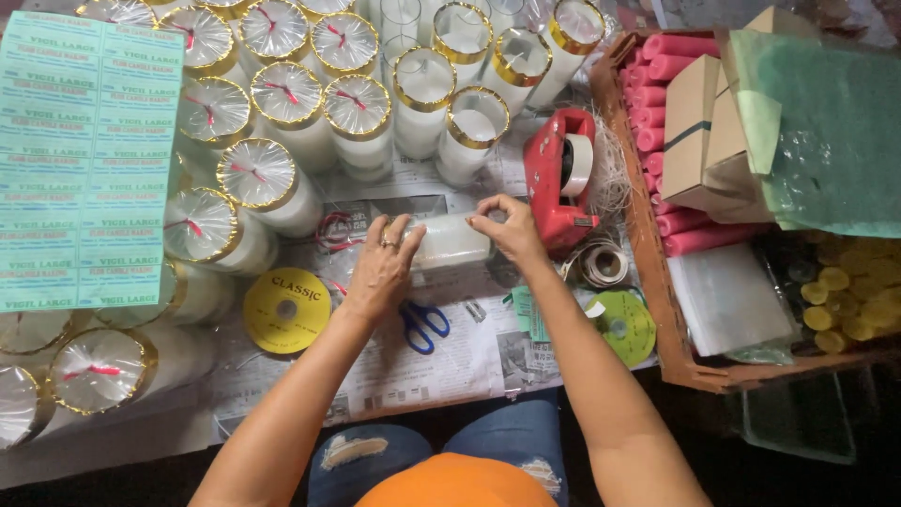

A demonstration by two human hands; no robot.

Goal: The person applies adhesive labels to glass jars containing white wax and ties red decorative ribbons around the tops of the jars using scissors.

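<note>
Between both hands' curled fingers (399, 230) lies a white candle (450, 241).

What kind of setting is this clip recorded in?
Probably a small home workshop for packing candles. Both hands hold a white candle lying on newspaper, amid rows of gold-rimmed wrapped candles, a red tape dispenser and a label sheet.

Beyond the fingers (399, 228) wrapped candle jars (357, 117) stand packed together, a red tape dispenser (560, 178) blocks the side just right of them, and blue scissors (424, 324) lie on the only open strip of newspaper-covered bench (450, 361) nearer the body.
</note>
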